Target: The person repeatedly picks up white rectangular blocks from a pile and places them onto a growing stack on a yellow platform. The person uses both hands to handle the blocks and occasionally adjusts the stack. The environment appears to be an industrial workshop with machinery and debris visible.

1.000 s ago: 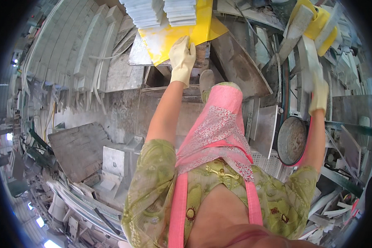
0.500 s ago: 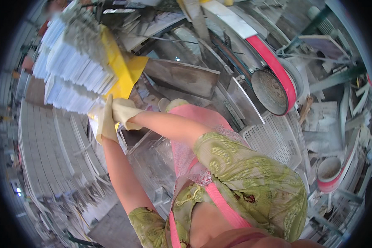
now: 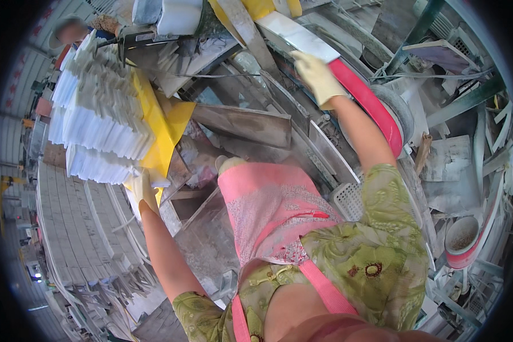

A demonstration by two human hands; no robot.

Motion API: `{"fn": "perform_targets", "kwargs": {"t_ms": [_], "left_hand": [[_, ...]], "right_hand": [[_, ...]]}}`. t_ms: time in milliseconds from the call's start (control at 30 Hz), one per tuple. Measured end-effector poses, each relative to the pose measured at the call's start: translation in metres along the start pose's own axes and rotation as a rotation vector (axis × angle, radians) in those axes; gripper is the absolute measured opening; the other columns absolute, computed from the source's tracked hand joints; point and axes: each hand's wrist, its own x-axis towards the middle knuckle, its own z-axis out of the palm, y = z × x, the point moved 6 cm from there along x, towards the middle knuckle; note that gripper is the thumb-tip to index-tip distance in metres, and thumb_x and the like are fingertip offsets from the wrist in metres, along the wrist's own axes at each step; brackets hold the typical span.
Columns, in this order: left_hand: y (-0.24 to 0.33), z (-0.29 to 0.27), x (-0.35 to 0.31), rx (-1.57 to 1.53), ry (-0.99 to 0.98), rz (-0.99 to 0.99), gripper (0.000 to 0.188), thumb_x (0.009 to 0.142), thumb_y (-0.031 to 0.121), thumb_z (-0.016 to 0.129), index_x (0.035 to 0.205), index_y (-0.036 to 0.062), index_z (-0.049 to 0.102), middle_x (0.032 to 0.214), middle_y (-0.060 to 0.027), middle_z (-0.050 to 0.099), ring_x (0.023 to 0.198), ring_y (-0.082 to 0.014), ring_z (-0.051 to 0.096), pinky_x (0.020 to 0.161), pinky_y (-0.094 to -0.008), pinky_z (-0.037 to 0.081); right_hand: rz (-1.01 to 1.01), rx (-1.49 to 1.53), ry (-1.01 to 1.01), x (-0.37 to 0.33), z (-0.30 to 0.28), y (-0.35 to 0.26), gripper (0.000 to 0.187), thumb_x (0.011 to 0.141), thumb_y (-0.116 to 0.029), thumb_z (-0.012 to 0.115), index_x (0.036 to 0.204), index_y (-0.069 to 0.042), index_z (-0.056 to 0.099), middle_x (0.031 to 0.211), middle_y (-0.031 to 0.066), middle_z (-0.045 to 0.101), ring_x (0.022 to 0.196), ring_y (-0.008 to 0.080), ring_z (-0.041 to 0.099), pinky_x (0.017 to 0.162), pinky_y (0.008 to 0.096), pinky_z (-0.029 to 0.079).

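Observation:
My left hand (image 3: pixel 141 189), in a pale yellow rubber glove, is at the lower near corner of a tall stack of thin white slabs (image 3: pixel 102 128). Its fingertips blend into the white edges, so their grip does not show. A yellow sheet (image 3: pixel 159 125) runs along the right side of the stack. My right hand (image 3: pixel 318 78), gloved alike, reaches over a belt machine with its fingers stretched out. Its fingertips are beside a long white piece (image 3: pixel 299 37) that lies along the machine's red belt (image 3: pixel 367 102); whether they touch it is unclear.
A dusty board (image 3: pixel 245 125) leans in front of me. Left of me are stacked grey strips (image 3: pixel 80 222). A white perforated basket (image 3: pixel 347 202) stands beside my apron. Broken slabs and green metal bars (image 3: pixel 467 108) crowd the right side. Another person (image 3: pixel 71 31) is beyond the stack.
My right hand has left its place beside my left hand at the stack and moved right, over the belt machine. The left hand stays by the stack's lower corner.

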Motion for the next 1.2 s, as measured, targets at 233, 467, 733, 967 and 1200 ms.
{"fn": "perform_targets", "kwargs": {"t_ms": [233, 467, 733, 967, 1200], "left_hand": [[-0.028, 0.001, 0.036, -0.126, 0.275, 0.164, 0.032, 0.083, 0.009, 0.059, 0.115, 0.0020, 0.059, 0.103, -0.0137, 0.064, 0.090, -0.0279, 0.068, 0.069, -0.0433, 0.058], [-0.026, -0.008, 0.004, -0.293, 0.176, 0.059, 0.040, 0.087, 0.020, 0.059, 0.124, 0.0056, 0.053, 0.109, -0.0166, 0.067, 0.089, -0.0317, 0.072, 0.069, -0.0453, 0.064], [-0.001, 0.002, -0.020, -0.298, 0.174, 0.008, 0.048, 0.088, 0.023, 0.061, 0.132, 0.0067, 0.052, 0.113, -0.0148, 0.066, 0.094, -0.0312, 0.071, 0.071, -0.0453, 0.063], [0.001, 0.000, -0.030, -0.340, 0.177, -0.024, 0.052, 0.088, 0.020, 0.062, 0.136, 0.0053, 0.049, 0.118, -0.0178, 0.064, 0.095, -0.0341, 0.071, 0.074, -0.0488, 0.063], [-0.025, -0.010, -0.002, -0.311, 0.116, 0.104, 0.046, 0.094, 0.017, 0.061, 0.136, 0.0037, 0.048, 0.116, -0.0188, 0.067, 0.097, -0.0332, 0.072, 0.080, -0.0466, 0.062]], "right_hand": [[-0.207, -0.853, -0.163, 0.020, -0.031, 0.082, 0.079, 0.077, -0.016, 0.078, 0.147, -0.014, 0.041, 0.153, 0.0085, 0.040, 0.144, 0.0238, 0.036, 0.115, 0.0469, 0.033], [-0.162, -1.100, -0.064, 0.038, -0.014, 0.092, 0.068, 0.087, -0.023, 0.070, 0.146, -0.009, 0.039, 0.152, 0.0102, 0.043, 0.144, 0.0246, 0.038, 0.118, 0.0495, 0.031], [-0.423, -0.957, 0.094, 0.066, -0.019, 0.068, 0.048, 0.092, -0.025, 0.061, 0.136, -0.006, 0.051, 0.140, 0.0131, 0.057, 0.131, 0.0256, 0.054, 0.110, 0.0401, 0.041], [-0.310, -1.173, -0.128, 0.103, 0.017, 0.079, 0.056, 0.096, -0.013, 0.048, 0.150, -0.008, 0.036, 0.156, 0.0100, 0.043, 0.144, 0.0239, 0.041, 0.118, 0.0500, 0.032], [-0.353, -1.072, -0.109, 0.105, 0.014, 0.071, 0.062, 0.090, -0.010, 0.057, 0.149, -0.006, 0.038, 0.155, 0.0145, 0.042, 0.144, 0.0299, 0.041, 0.114, 0.0504, 0.038]]}}
